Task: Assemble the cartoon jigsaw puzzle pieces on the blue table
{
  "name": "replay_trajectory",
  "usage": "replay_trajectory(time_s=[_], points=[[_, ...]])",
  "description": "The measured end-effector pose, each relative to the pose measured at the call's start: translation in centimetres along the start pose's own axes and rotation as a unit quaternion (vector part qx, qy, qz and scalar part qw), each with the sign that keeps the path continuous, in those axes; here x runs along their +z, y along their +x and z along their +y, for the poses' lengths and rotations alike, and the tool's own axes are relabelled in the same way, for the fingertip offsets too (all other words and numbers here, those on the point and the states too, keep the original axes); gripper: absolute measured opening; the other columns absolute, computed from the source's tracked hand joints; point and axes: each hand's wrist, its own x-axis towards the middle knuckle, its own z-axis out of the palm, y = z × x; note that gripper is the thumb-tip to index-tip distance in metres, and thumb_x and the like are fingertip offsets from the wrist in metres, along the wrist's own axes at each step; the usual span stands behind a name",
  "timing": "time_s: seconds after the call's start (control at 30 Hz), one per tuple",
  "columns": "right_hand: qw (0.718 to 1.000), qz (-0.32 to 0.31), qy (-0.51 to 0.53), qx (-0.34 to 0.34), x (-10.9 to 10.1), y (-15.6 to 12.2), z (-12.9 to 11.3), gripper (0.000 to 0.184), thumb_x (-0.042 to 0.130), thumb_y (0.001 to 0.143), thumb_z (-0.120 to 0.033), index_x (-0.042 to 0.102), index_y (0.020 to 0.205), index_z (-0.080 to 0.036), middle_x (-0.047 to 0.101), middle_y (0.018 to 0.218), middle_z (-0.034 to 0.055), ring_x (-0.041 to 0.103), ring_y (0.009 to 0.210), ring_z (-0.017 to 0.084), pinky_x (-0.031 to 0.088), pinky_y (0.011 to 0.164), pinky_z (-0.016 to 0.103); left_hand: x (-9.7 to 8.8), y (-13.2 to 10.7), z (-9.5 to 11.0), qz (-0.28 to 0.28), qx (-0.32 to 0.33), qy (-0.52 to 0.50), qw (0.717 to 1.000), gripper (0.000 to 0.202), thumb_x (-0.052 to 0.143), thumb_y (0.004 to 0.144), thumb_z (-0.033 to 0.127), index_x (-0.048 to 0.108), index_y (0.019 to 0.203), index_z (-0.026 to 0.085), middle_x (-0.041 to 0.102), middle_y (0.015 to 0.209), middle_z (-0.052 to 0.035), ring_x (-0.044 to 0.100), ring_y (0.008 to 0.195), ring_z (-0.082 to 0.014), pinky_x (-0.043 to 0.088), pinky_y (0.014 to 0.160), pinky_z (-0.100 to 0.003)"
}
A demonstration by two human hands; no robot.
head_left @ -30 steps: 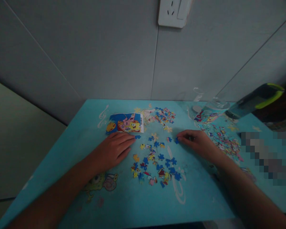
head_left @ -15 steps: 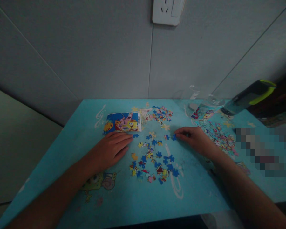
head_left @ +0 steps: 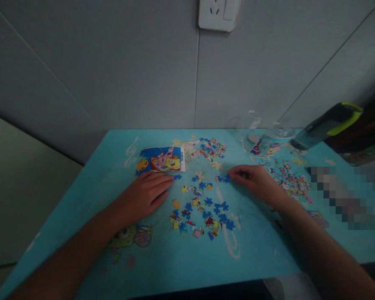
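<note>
My left hand (head_left: 146,193) lies flat and open on the turquoise table (head_left: 162,258), fingers stretched toward a blue puzzle piece (head_left: 177,177) just below the cartoon reference card (head_left: 161,159). My right hand (head_left: 253,181) rests on the table with its fingertips pressed on a blue puzzle piece (head_left: 227,178) beside another small piece (head_left: 218,178). Between the hands lies a scatter of loose puzzle pieces (head_left: 203,212).
Another cluster of pieces (head_left: 211,148) lies at the back, and a big heap (head_left: 287,177) spreads at the right. A clear plastic container (head_left: 270,141) lies tipped near the wall beside a dark bottle with a green cap (head_left: 328,125). A wall socket (head_left: 218,14) is above.
My right hand slid a little left, pushing the blue piece closer to the small piece beside it. The view shifted slightly. My left hand stayed flat.
</note>
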Motion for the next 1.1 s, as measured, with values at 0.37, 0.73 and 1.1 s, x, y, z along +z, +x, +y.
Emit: replay_trajectory(time_s=[0.37,0.73,1.1], points=[[0.994,-0.088,0.054,-0.02,1.5,-0.7,-2.0,0.021,0.062,0.094,-0.035,0.077,0.103,-0.023,0.078,0.097,0.0023,0.07,0.081,0.019,0.055,0.076,0.03,0.0,0.0,-0.1,-0.007,0.0,0.012,1.0,0.037,0.051,0.101,0.029,0.059,0.138,0.026,0.063,0.139,-0.0048,0.059,0.125,-0.0239,0.043,0.111,-0.048],[0.993,-0.095,0.018,-0.069,2.2,-0.8,-2.2,0.015,0.065,0.095,-0.03,0.076,0.1,-0.022,0.076,0.097,0.0034,0.07,0.082,0.018,0.054,0.077,0.03,0.2,-0.2,-0.3,-0.025,-0.005,0.025,0.999,0.037,0.048,0.103,0.031,0.059,0.137,0.024,0.061,0.141,-0.0056,0.057,0.128,-0.0247,0.042,0.111,-0.05],[0.977,-0.15,0.037,-0.144,1.6,-1.6,-3.9,0.014,0.065,0.098,-0.028,0.076,0.103,-0.022,0.073,0.095,0.0044,0.067,0.087,0.017,0.053,0.081,0.03,0.2,-0.2,-0.3,-0.022,-0.01,0.009,1.0,0.037,0.051,0.102,0.03,0.059,0.137,0.025,0.062,0.141,-0.0047,0.058,0.127,-0.0246,0.042,0.11,-0.05]])
